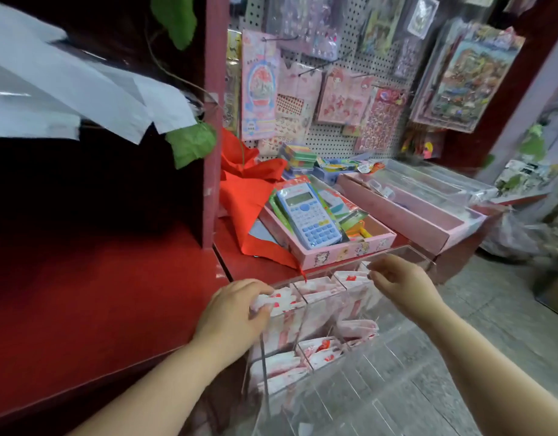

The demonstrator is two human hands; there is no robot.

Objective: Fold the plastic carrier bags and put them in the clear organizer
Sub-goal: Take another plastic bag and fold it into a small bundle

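A clear acrylic organizer (394, 347) with several compartments is held up in front of the red counter, off its edge. Folded white carrier bags with red print (318, 287) fill its upper and lower compartments. My left hand (236, 309) grips the organizer's upper left corner, fingers curled over the rim and onto a folded bag (277, 302). My right hand (400, 283) grips the top rim at the right, fingers bent over the edge. The view is blurred by motion.
The red counter (98, 294) lies to the left. Behind the organizer stand a pink tray with a blue calculator (309, 215), a red cloth (249, 196) and a long pink tray (428, 209). A pegboard of stickers (334, 89) rises at the back. Grey tiled floor (491, 309) lies to the right.
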